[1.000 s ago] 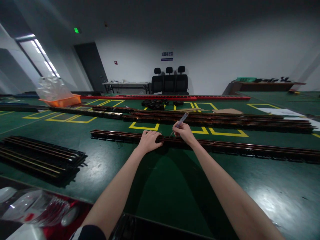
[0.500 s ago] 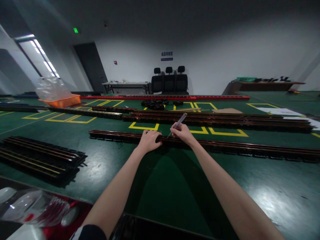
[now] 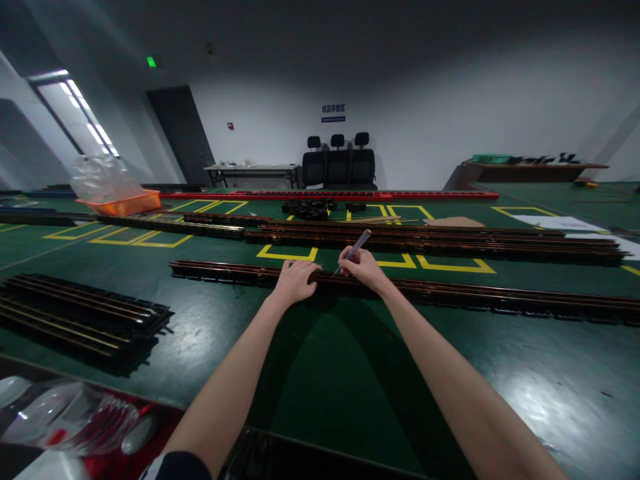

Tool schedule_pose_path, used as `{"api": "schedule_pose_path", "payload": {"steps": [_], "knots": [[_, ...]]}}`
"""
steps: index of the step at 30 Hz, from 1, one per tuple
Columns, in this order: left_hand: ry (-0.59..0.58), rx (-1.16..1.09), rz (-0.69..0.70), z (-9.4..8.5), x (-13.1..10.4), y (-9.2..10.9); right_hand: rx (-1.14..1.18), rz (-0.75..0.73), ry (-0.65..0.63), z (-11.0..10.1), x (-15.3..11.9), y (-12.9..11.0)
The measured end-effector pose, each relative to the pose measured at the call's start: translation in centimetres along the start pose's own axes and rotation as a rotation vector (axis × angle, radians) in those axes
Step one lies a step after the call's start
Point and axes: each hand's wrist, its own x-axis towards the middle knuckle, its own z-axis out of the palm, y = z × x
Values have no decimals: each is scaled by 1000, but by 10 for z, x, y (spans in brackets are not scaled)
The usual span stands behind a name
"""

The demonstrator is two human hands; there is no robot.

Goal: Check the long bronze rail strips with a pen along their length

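A long dark rail strip (image 3: 450, 291) with copper-coloured lines along it lies crosswise on the green table (image 3: 320, 373). My left hand (image 3: 295, 281) is closed over the strip near its middle, thumb on the near side and fingers over the top. Just to the right, my right hand (image 3: 365, 269) grips a slim screwdriver (image 3: 359, 244) with a clear handle. The tool is tilted, and its thin shaft points down and left onto the strip between my hands. The exact contact of its tip is too small to make out.
More dark strips (image 3: 440, 241) lie behind, and a short stack of them (image 3: 80, 317) is at left. An orange tray (image 3: 123, 203) holding a plastic bag stands at the back left. Black parts (image 3: 307, 208) are piled beyond. A clear plastic bottle (image 3: 75, 413) is at the lower left.
The strip has shifted slightly to the left, along with my left hand. My right hand and the screwdriver have moved a little left too.
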Motion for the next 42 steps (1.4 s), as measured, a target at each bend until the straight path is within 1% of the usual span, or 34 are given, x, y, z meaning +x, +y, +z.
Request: {"api": "schedule_pose_path", "payload": {"steps": [8, 18, 26, 30, 33, 42], "knots": [[-61, 32, 10, -1, 1, 3, -10, 34, 1, 1, -1, -5], [-150, 38, -5, 1, 2, 5, -87, 2, 9, 2, 0, -6], [-156, 17, 16, 2, 2, 2, -123, 24, 61, 0, 0, -5], [-152, 36, 12, 2, 2, 3, -164, -12, 70, 1, 0, -7], [-155, 36, 17, 3, 2, 3, -183, -32, 73, 2, 0, -10], [-151, 29, 26, 2, 2, 2, -146, -9, 48, 2, -1, -7]]}}
